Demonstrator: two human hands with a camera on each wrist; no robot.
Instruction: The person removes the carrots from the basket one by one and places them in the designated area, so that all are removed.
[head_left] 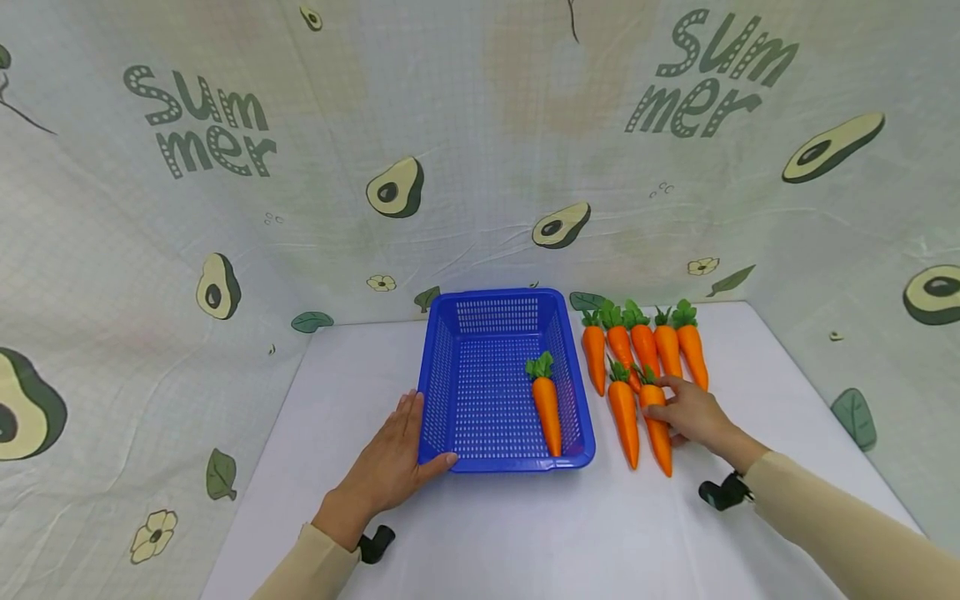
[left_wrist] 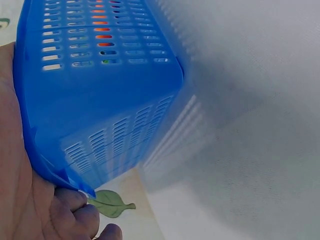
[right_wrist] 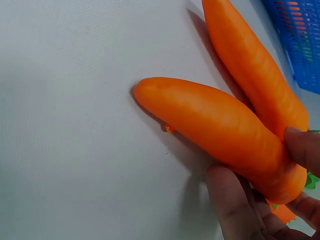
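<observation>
A blue perforated plastic basket (head_left: 510, 465) stands mid-table with one carrot (head_left: 548, 415) inside, its green top toward the back. My left hand (head_left: 390, 458) rests against the basket's front left corner, fingers extended along the left side and thumb at the front rim. In the left wrist view the palm lies along the basket's rim (left_wrist: 25, 115). To the basket's right, my right hand (head_left: 693, 414) pinches the upper part of an orange carrot (head_left: 657, 429) between thumb and fingers. The right wrist view shows this carrot (right_wrist: 215, 125) close over the table, tip pointing away from the hand.
Another carrot (head_left: 624, 423) lies just left of the held one. Behind them several carrots (head_left: 643, 346) lie side by side, tops toward the back. A printed cloth (head_left: 480, 167) hangs behind the white table (head_left: 525, 533) and along both sides.
</observation>
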